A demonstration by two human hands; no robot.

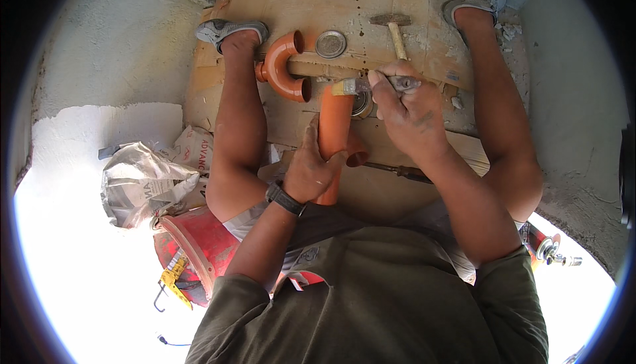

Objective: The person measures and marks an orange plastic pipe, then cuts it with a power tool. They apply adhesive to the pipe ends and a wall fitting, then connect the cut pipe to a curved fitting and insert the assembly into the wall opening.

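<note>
My left hand (311,168) grips an orange plastic pipe (334,122) with a side branch (358,157), held upright between my knees. At the pipe's top end my right hand (407,109) holds a small brush (354,86) with its bristles against the rim. A dark watch sits on my left wrist. An orange U-bend pipe fitting (283,67) lies on the cardboard (318,6) next to my left leg. Partly hidden behind the pipe's top is a small open tin (363,104).
A round metal lid (330,44) and a hammer (395,31) lie on the cardboard ahead. A thin tool (397,170) lies under my right forearm. A crumpled sack (142,182) and a red bucket (199,248) sit at left. Concrete walls enclose both sides.
</note>
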